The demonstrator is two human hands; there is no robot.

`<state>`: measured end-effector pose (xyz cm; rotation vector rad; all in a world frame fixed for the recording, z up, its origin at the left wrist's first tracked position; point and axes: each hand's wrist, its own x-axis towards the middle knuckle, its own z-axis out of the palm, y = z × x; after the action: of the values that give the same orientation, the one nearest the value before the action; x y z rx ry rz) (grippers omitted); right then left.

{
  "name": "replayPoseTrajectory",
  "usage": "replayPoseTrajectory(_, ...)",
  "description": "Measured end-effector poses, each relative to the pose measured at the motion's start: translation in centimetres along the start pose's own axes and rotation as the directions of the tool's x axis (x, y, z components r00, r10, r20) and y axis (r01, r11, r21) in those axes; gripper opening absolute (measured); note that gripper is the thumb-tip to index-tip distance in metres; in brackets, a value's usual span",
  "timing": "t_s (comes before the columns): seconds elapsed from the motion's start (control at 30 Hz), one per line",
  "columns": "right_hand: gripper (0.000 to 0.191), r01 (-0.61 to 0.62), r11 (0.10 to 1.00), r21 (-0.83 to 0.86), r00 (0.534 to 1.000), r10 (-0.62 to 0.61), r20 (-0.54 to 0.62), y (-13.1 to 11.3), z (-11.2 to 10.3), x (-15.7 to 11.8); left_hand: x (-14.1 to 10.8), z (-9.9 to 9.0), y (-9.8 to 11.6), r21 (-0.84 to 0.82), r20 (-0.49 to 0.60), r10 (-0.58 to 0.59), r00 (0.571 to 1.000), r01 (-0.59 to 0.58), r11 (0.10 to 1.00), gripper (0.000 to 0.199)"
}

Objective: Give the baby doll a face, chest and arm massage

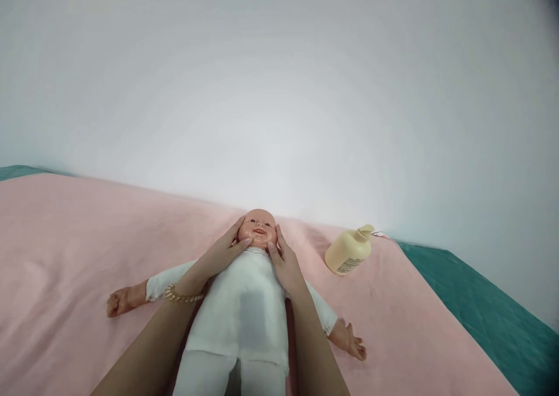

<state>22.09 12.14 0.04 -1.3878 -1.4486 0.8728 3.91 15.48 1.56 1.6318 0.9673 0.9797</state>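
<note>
A baby doll (244, 308) with a white cloth body lies on its back, its head toward the wall and its arms spread to both sides. My left hand (225, 251) cups one side of the doll's head (258, 227), the thumb along the jaw. On the other side of the head, my right hand (285, 260) rests with its thumb near the chin. The fingertips of both hands are partly hidden beside the head. A gold chain bracelet (181, 295) circles my left wrist.
A pale yellow pump bottle (349, 251) stands on the pink cloth (406, 320) to the right of the doll. Green cloth (484, 303) shows past the pink one at the right and far left. A pale wall (271, 93) rises behind.
</note>
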Motion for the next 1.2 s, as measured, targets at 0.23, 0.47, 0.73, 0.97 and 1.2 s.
replayPoseTrajectory(0.23,0.087,-0.02,0.998,0.064,0.999,0.023,-0.045,0.0,0.8,0.2,0.3,0.5,-0.8,-0.035,-0.079,-0.027,0.997,0.024,0.999,0.08)
replayPoseTrajectory(0.47,0.086,-0.026,0.998,0.064,0.991,0.033,-0.126,-0.1,1.4,0.1,0.3,0.5,-0.6,0.034,-0.119,-0.036,0.992,0.041,0.999,0.079)
replayPoseTrajectory(0.73,0.082,-0.016,0.997,0.078,0.99,0.027,-0.141,0.5,1.5,0.3,0.4,0.2,-0.8,0.08,-0.108,-0.089,0.99,0.098,0.992,0.085)
replayPoseTrajectory(0.97,0.073,-0.004,1.0,0.03,0.997,0.006,-0.083,0.6,0.7,0.3,0.6,0.0,-1.4,0.079,-0.086,-0.047,0.995,0.054,0.995,0.081)
replayPoseTrajectory(1.2,0.077,-0.021,0.999,0.041,1.0,0.022,-0.016,-0.4,0.0,0.1,0.6,-0.2,-1.6,0.14,-0.045,-0.034,0.998,0.04,0.989,0.08)
